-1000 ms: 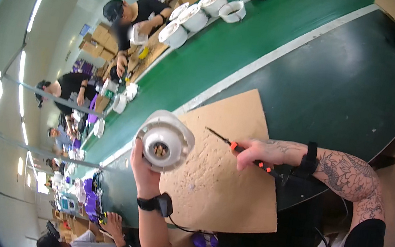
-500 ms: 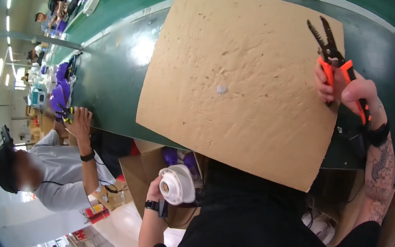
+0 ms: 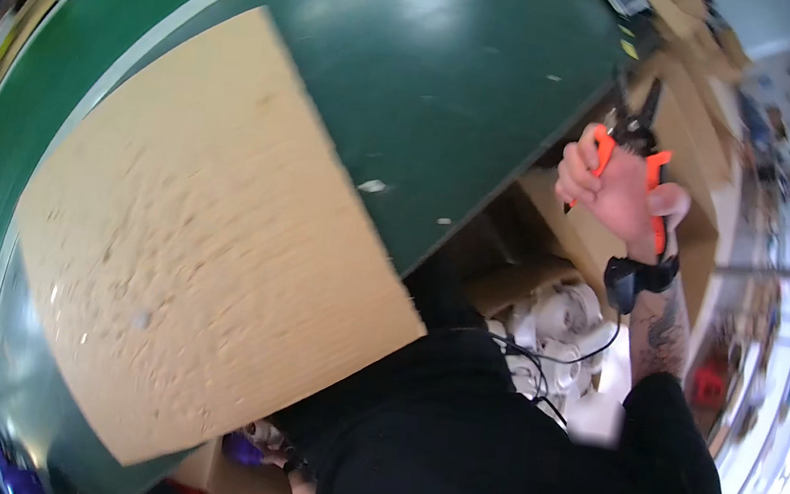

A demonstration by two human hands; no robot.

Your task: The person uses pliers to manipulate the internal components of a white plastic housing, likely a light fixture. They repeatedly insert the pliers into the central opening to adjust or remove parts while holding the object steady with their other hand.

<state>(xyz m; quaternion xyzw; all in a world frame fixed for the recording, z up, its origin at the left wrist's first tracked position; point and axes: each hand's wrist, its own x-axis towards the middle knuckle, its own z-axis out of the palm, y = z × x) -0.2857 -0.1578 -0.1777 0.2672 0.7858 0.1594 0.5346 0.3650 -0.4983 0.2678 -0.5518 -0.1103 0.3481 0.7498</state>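
Observation:
My right hand [image 3: 615,187] is closed around wire-stripping pliers [image 3: 636,134] with orange handles and dark jaws spread apart. It is raised to the right of the table, over a cardboard box [image 3: 690,157]. A dark wristband [image 3: 641,282] with a black cable sits on that wrist. Low down, partly covered by the cardboard sheet and my body, my left hand [image 3: 277,457] is beside a whitish part [image 3: 264,434] and a purple piece [image 3: 240,449]. Its fingers are too small and hidden to show whether it grips the part.
A tan cardboard sheet [image 3: 213,252] with a scuffed surface covers part of the green table [image 3: 419,79]. A small pale bit [image 3: 141,320] lies on the sheet, and a white scrap [image 3: 373,185] on the table. Several white plastic housings [image 3: 562,316] fill a box beside me.
My view has swung to the right. My right hand, still holding the pliers, is now beyond the table edge; my left hand, earlier holding a white housing, is now mostly hidden.

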